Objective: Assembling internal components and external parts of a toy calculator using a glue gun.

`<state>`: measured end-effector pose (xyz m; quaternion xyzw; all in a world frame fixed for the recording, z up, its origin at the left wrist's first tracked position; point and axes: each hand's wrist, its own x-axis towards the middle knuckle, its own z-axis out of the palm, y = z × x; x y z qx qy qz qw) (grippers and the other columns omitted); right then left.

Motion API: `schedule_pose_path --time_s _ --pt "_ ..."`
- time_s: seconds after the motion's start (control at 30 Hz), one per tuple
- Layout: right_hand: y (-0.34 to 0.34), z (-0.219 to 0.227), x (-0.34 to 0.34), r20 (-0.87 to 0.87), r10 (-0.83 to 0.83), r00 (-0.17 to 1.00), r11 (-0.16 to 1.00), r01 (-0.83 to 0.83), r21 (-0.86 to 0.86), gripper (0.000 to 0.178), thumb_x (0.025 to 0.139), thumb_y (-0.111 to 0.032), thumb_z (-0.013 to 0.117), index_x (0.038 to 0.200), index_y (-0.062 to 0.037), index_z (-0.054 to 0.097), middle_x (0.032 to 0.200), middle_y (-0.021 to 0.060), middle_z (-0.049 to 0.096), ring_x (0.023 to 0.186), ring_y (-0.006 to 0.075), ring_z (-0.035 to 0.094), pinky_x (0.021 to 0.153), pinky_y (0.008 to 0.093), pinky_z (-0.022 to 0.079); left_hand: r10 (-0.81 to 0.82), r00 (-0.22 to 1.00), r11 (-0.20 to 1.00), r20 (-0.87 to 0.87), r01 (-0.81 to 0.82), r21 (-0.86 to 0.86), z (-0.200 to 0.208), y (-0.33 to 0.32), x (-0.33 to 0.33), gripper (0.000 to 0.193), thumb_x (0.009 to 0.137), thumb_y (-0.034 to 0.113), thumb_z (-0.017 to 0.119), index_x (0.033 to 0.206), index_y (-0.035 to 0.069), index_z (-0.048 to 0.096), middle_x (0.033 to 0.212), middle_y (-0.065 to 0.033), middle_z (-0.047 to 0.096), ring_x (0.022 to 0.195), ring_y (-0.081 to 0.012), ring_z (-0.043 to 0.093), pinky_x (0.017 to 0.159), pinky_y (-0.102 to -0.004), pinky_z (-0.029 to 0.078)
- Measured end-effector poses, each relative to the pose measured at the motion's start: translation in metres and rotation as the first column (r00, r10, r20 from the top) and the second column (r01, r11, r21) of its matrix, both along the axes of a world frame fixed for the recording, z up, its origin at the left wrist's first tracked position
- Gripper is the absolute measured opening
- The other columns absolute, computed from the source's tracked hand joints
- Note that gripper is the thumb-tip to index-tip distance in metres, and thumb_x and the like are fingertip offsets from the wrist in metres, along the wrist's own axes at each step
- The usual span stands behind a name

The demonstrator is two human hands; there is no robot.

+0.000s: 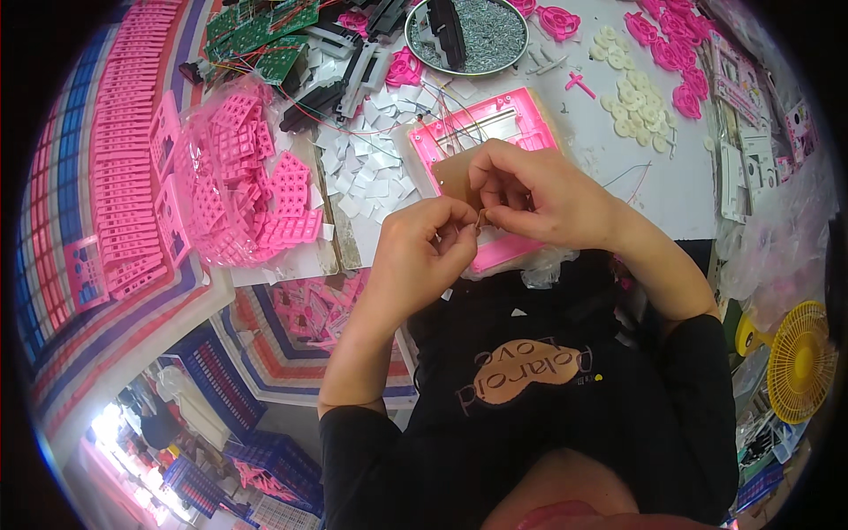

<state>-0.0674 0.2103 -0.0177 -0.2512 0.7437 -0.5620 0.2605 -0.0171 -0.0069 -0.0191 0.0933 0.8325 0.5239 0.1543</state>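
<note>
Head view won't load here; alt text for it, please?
A person's left hand and right hand meet at a small thin piece over an open pink housing on a white worktop. Beyond lie white squares and a round tray of tiny metallic parts; pink pieces in a clear bag sit left, cream discs right.

A thin brown bit (480,217) where the left hand (422,252) and right hand (548,196) meet is too small to tell. The right hand hides part of the flat brown sheet (454,177) and of the pink plastic case (530,110) under it. The top edge cuts off the green circuit boards (287,25) and the round metal tray (477,74) of tiny silver bits. At the lower left, a bright white glare (109,426) blurs what is near it.
</note>
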Motion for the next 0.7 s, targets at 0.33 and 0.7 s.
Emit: schedule_pose_path --time_s 0.33,0.7 --pt "-0.006 0.005 0.044 -0.469 -0.291 0.834 0.948 0.317 -0.023 0.020 0.079 0.001 0.072 0.098 -0.0016 0.064 0.091 0.0099 0.065 0.072 0.0247 0.067 0.064 0.0339 0.055 0.117 0.937 0.908 0.330 -0.235 0.347 -0.016 0.008 0.012 0.009 0.097 0.003 0.063 0.102 -0.004 0.065 0.086 -0.0007 0.066 0.076 -0.0031 0.059 0.066 -0.0187 0.046" --pt "-0.007 -0.015 0.056 -0.216 -0.456 0.863 0.889 0.433 -0.147 0.014 0.085 0.000 0.073 0.098 0.0018 0.067 0.090 0.0108 0.069 0.073 0.0180 0.070 0.063 0.0274 0.058 0.236 0.971 0.938 0.024 -0.235 0.255 -0.021 0.030 0.029 0.009 0.094 0.001 0.066 0.102 -0.002 0.065 0.087 -0.0033 0.067 0.070 -0.0035 0.060 0.058 -0.0197 0.046"
